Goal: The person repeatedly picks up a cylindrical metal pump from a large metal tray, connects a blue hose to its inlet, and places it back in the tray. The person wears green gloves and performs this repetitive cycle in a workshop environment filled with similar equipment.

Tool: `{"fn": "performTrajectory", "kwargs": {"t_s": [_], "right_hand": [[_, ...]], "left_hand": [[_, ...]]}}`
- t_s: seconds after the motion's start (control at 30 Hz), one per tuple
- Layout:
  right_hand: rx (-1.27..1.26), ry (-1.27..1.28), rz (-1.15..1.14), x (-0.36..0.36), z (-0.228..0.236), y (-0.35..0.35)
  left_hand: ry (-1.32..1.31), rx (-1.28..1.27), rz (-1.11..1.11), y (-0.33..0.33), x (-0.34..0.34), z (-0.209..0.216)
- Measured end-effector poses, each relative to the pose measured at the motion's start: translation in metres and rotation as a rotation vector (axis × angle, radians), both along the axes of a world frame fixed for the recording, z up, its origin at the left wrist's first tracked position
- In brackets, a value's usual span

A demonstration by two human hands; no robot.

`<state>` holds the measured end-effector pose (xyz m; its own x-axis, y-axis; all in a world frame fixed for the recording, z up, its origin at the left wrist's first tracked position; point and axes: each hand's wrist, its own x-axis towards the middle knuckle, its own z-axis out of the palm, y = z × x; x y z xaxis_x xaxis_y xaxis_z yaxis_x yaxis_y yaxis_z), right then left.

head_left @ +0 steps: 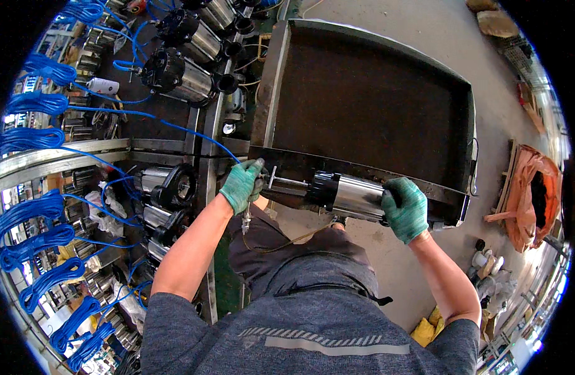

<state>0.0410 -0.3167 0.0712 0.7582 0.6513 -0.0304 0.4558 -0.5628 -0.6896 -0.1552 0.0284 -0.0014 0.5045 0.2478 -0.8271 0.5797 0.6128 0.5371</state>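
Observation:
A submersible pump (357,195) with a shiny steel body and a black end lies sideways along the near edge of a dark metal tank (369,103). My right hand (405,209), in a green glove, grips its right end with the fingers curled over the steel. From the pump's black end a thin rod with a T-shaped handle (273,177) points left. My gloved left hand (242,184) is closed just left of that handle, around a metal hose fitting (246,220) whose lower part hangs below the fist. A blue cable (194,132) runs up to this hand; its end is hidden.
More steel pumps (189,81) stand on the bench at the upper left, with others (159,181) below them. Coiled blue cables (34,212) line the far left. A thin brown hose (287,242) loops before my legs. An orange sack (532,197) stands at the right.

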Motion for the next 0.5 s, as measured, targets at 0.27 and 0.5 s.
{"fn": "performTrajectory", "kwargs": {"t_s": [0.27,0.5], "right_hand": [[-0.032,-0.01,0.021,-0.001,0.0,-0.001],[0.059,0.007,0.029,-0.005,0.007,-0.012]], "left_hand": [[-0.065,-0.03,0.024,-0.001,-0.008,-0.009],[-0.377,0.106,0.535,-0.045,-0.01,0.02]]}}
